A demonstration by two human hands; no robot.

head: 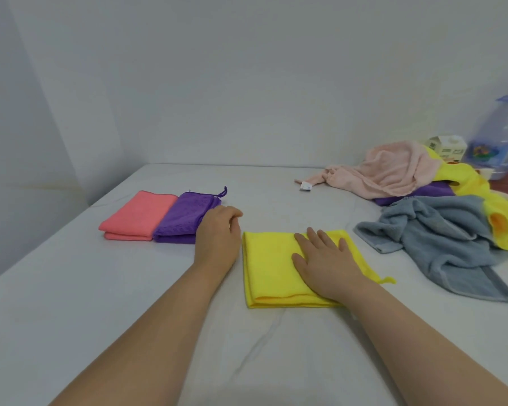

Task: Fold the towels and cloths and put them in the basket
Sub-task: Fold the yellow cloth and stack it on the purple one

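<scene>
The white surface [71, 288] runs under both our hands, with bare stretches toward us and to the left of our left hand [220, 232]. Its far edge meets the wall beyond our fingertips, and its left edge slants away past the folded stack.

To the right of our right hand [326, 259] lies a loose heap, cut off by the frame edge. A grey towel [440, 238] is nearest that hand, and a pale pink towel [393, 171] lies further out. A bright yellow towel [481, 186] is partly buried, and only a strip of a purple cloth [417, 191] shows underneath. Behind the heap stand a blurred clear water bottle [499, 136] and a small carton [446, 148] whose print we cannot read.

Our right hand lies flat on the folded yellow cloth [264, 265], fingers straight and spread, pressing its right half. The palm hides the near right corner. A small loop sticks out just right of the wrist.

Our left hand hovers just left of that cloth, fingers loosely curled, with nothing seen inside them. It covers the near corner of a folded purple cloth [182, 218], so we cannot tell whether they touch. A folded coral cloth [138, 215] lies touching the purple one's far side. A clear gap of sheet separates our two hands.
</scene>
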